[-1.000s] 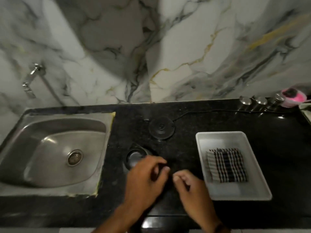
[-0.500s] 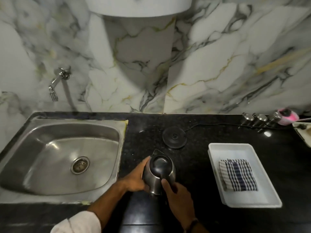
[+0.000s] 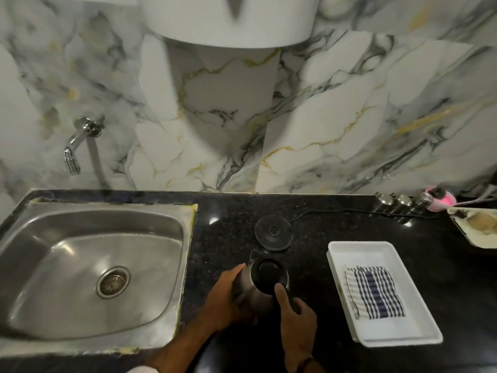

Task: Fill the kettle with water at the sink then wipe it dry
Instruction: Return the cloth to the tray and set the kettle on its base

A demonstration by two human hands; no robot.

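A steel kettle [image 3: 255, 294] with a black lid stands on the black counter, just in front of its round black base [image 3: 273, 232]. My left hand [image 3: 224, 294] is wrapped around the kettle's left side. My right hand [image 3: 295, 316] grips the black handle at its near right, thumb on the lid's edge. The steel sink [image 3: 88, 267] lies to the left, with a chrome tap [image 3: 78, 146] on the wall above it. A blue-and-white checked cloth [image 3: 375, 294] lies folded in a white tray [image 3: 363, 251] on the right.
A black cord runs from the base toward three small steel jars [image 3: 403, 204] at the back right. A pink object [image 3: 441, 201] and a plate [image 3: 478, 224] sit at the far right edge. A white fixture [image 3: 228, 20] hangs on the marble wall above.
The view has lifted and pulled back. Both hands moved from fumbling over the kettle's top to gripping it, left on the body, right on the handle. The kettle sits off its base.
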